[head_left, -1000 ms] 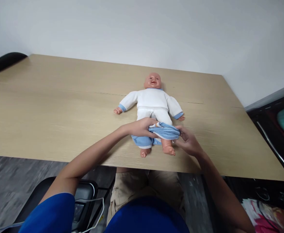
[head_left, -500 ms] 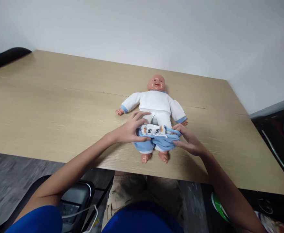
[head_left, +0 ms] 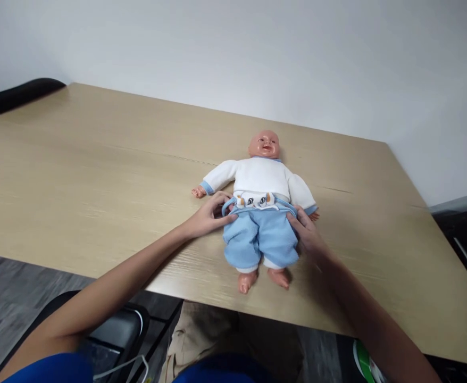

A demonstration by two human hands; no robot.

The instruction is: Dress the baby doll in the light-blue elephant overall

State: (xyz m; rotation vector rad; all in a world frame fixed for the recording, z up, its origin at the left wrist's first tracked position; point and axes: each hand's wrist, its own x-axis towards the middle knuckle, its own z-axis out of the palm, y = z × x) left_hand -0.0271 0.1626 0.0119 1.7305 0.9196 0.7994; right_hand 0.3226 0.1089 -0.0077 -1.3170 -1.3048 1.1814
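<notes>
A baby doll (head_left: 264,144) in a white top lies on its back on the wooden table (head_left: 98,170), head away from me. Light blue trousers (head_left: 260,237) cover its legs up to the waist, with a printed bib panel folded at the belly. My left hand (head_left: 209,214) pinches the waistband at the doll's left-hand side in view. My right hand (head_left: 307,232) grips the waistband on the other side. Both bare feet stick out below the trouser legs.
A black chair back (head_left: 18,96) shows at the table's far left. A black seat (head_left: 114,332) with a white cable sits below the table's near edge by my left arm. A white wall stands behind the table.
The blue trousers, bunched near the doll's knees before, have been pulled up to its waist. Both hands moved up the doll with the waistband.
</notes>
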